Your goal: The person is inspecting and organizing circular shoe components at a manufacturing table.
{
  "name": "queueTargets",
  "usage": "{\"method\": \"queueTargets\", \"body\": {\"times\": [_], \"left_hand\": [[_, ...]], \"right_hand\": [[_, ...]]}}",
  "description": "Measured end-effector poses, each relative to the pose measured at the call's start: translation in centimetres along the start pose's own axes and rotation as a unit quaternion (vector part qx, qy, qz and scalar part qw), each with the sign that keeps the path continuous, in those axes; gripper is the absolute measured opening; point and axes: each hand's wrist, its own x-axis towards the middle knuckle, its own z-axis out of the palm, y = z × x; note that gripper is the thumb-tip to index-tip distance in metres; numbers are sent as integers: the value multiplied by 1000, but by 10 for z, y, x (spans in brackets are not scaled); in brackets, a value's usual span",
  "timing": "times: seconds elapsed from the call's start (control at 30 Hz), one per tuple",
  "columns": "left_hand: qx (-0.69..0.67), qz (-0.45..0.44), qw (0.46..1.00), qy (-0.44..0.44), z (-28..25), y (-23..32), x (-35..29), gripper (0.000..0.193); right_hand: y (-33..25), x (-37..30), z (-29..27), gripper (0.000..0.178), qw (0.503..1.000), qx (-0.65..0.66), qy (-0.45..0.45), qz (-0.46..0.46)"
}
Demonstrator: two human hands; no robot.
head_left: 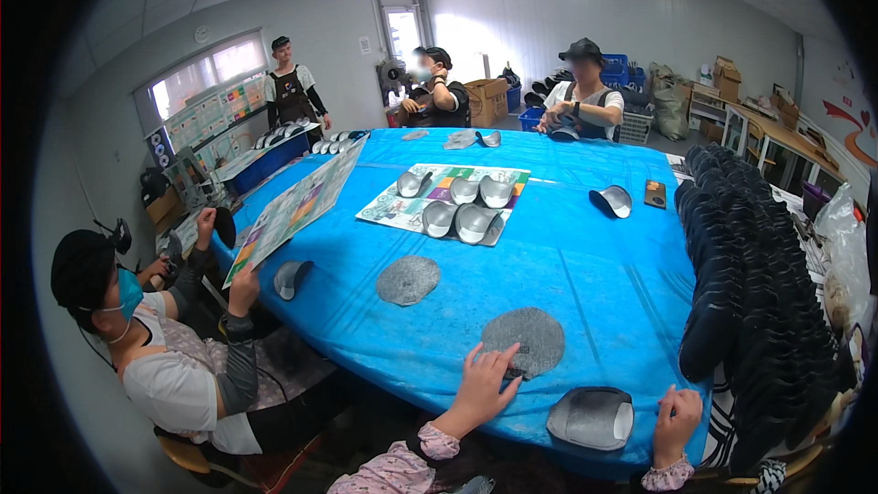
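Observation:
On the blue-covered table [604, 311], my left hand [487, 382] reaches over a round grey felt-like piece [541, 331], its fingers outstretched and touching the near left part. A small dark patch shows beside the fingertips; I cannot tell what it is. My right hand [675, 419] rests near the table's right edge with its fingers curled in and nothing visible in them. Between my hands lies a curved grey piece [585, 416] with a silvery inside, shaped like a slipper upper, apart from both. A second round grey piece [408, 281] lies flat farther left.
Tall rows of stacked black pieces [745, 284] line the right side. Several curved grey pieces sit on a printed board [375, 212] mid-table. A co-worker at left holds up another printed board [297, 210]. A phone-like object [655, 193] lies far right. Three other people are across the room.

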Motion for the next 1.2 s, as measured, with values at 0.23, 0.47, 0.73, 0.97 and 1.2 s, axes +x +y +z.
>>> {"method": "queueTargets", "body": {"times": [0.23,0.47,0.73,0.97,1.2], "left_hand": [[-35,6,999,37,3,-4,2,57],[55,47,992,-100,-32,37,-25,72],[-33,23,999,-16,-78,27,-59,64],[-315,-23,948,-34,-115,74,-15,59],[-582,-114,794,-133,-98,109,23,58]], "right_hand": [[5,12,2,27,997,22,11,-67],[6,18,0,15,994,85,36,-61],[2,6,-4,13,993,111,26,-23],[-63,11,-30,28,957,247,-110,-104],[-83,7,-37,30,719,615,-293,135]]}}
